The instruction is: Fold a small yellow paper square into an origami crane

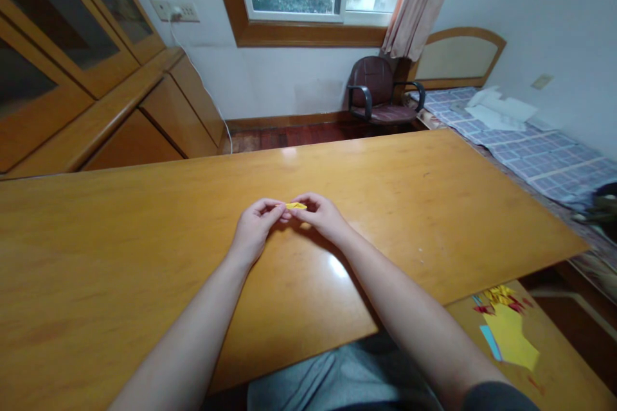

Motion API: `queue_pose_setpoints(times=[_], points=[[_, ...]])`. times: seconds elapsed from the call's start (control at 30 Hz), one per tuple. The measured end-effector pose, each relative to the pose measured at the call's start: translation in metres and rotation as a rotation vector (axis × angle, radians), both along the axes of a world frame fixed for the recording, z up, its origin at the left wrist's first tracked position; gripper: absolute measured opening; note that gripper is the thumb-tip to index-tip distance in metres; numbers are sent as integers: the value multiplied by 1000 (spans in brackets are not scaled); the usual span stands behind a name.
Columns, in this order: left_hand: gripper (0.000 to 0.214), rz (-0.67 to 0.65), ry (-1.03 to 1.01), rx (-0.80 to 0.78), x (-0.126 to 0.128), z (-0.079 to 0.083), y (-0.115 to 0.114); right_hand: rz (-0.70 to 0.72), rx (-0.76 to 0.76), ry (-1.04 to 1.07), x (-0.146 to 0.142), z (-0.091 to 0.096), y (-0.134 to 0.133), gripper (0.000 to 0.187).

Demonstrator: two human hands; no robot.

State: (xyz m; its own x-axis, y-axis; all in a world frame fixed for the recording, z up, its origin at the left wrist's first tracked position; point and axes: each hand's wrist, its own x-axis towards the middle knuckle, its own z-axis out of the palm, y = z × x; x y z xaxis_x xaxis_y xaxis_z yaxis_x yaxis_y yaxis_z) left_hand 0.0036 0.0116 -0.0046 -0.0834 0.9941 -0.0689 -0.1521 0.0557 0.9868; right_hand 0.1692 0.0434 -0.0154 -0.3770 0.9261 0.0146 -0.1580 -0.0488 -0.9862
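Note:
A small piece of folded yellow paper point(296, 206) is held between my two hands, just above the middle of the wooden table point(144, 257). My left hand point(260, 225) pinches its left end between thumb and fingers. On the other side, my right hand point(321, 213) grips the right end, thumb below and index finger curled over the top. The fingertips cover both ends of the paper, so its full folded shape cannot be made out.
At lower right, a lower surface point(569, 366) holds yellow paper sheets point(511, 337), a light blue strip point(490, 341) and a pile of small yellow and red folded pieces point(501, 297). Beyond the table stand a chair point(373, 87), a bed point(520, 135) and a wooden cabinet point(110, 115).

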Motion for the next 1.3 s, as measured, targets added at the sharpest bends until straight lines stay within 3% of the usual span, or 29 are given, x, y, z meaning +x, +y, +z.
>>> queue_pose_setpoints(times=[0.27,0.73,1.1,1.3], points=[[31,-14,-38,-45,1,2,0,39,-68,7,2,2,0,33],[28,-76,20,-31,-1,1,0,65,-61,53,4,8,0,34],[28,-240,34,-80,-3,2,-2,54,-94,87,4,14,-3,34],[27,-254,77,-81,-2,4,-4,21,-115,99,4,16,-4,37]])
